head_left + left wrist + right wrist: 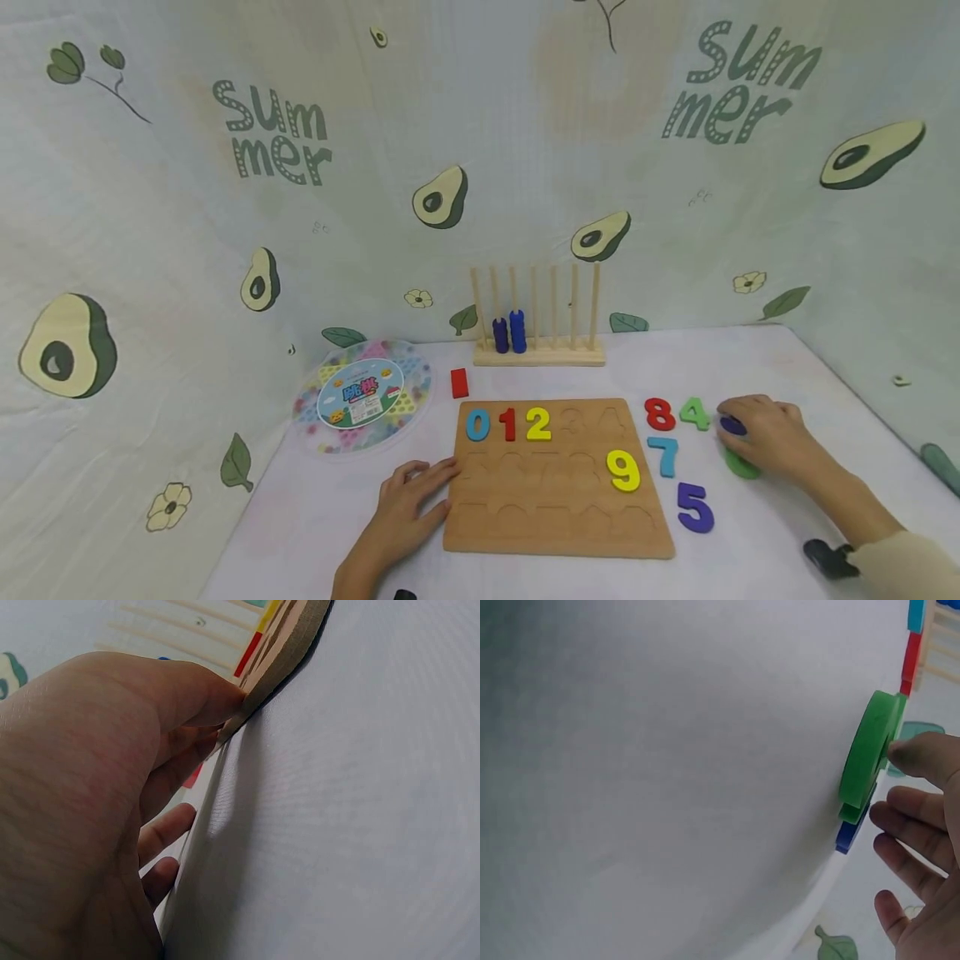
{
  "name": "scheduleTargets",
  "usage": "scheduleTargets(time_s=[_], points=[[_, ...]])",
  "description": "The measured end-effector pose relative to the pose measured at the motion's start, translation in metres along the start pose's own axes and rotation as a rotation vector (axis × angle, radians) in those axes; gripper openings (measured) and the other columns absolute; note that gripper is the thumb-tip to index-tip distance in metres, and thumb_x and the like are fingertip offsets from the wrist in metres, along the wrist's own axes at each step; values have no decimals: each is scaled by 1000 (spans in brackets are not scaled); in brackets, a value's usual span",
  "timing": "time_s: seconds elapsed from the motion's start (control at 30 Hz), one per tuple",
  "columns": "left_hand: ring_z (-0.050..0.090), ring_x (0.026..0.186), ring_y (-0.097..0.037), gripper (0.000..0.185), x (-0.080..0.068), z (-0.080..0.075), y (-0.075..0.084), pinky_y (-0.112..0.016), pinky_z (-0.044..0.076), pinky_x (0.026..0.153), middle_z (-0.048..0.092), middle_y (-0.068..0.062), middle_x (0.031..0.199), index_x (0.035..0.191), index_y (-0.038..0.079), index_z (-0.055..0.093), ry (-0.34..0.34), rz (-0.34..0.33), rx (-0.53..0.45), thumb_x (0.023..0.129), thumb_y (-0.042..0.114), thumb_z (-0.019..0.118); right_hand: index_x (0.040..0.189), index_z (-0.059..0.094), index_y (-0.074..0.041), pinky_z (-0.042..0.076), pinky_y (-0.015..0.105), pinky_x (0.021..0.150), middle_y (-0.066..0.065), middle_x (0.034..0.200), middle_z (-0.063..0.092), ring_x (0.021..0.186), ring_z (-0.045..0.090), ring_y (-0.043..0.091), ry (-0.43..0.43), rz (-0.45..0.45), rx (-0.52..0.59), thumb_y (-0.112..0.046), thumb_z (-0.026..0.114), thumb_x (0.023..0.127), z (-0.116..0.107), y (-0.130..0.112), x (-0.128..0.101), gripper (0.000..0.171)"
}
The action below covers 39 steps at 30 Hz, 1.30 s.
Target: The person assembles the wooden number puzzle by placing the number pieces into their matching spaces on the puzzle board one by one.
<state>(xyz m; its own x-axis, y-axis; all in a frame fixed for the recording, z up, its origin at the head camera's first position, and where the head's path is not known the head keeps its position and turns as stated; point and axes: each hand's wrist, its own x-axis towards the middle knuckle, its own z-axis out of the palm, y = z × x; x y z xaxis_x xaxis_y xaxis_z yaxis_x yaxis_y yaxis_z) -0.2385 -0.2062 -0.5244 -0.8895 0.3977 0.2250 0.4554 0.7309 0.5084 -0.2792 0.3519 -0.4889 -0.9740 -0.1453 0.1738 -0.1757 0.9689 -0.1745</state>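
A wooden number board point(555, 533) lies on the table with the 0 point(477, 425), 1 point(508, 424), 2 point(538, 424) and 9 point(623, 472) on it. My left hand point(408, 508) rests at its left edge, thumb and index fingertips against the wood. On the right, my right hand point(772, 433) is over a green number piece point(866, 757) and a dark blue piece point(732, 426), both partly hidden by it. In the right wrist view its thumb point(919, 756) touches the green piece while the other fingers are loosely spread.
Beside the board lie a red 8 point(660, 414), green 4 point(695, 413), blue 7 point(664, 457) and purple 5 point(696, 508). Behind stands a peg rack point(540, 357) with blue beads; a red block point(459, 383) and a round patterned game box point(412, 408) lie left.
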Motion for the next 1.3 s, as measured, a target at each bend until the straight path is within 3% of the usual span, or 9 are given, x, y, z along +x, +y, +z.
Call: scheduleTargets(time_s=[0.33,0.63,0.93,1.3], points=[[38,131,-27,45,-4,-1,0,-61,25,99,50,11,149,142,27,59,4,26,9,98,30,63,122,60,8,26,72,90,36,125,54,116,43,55,20,32,-12,-23,79,83,8,8,5,53],[38,132,-27,45,-3,-2,0,-60,25,100,49,11,150,143,27,58,-5,23,10,98,31,63,130,50,15,22,75,91,41,131,47,119,39,58,-63,87,30,-32,77,84,4,20,9,71],[37,132,-26,45,-2,-2,1,-60,24,100,48,13,150,143,29,58,-9,5,3,98,34,62,124,59,10,21,75,88,38,124,54,115,42,57,-75,44,84,-24,76,85,1,26,11,55],[37,132,-27,46,-1,-2,1,-60,25,100,49,12,150,143,29,57,-2,13,19,98,34,61,119,61,12,21,73,90,37,119,58,113,43,55,-32,39,47,-29,80,82,-1,20,9,58]])
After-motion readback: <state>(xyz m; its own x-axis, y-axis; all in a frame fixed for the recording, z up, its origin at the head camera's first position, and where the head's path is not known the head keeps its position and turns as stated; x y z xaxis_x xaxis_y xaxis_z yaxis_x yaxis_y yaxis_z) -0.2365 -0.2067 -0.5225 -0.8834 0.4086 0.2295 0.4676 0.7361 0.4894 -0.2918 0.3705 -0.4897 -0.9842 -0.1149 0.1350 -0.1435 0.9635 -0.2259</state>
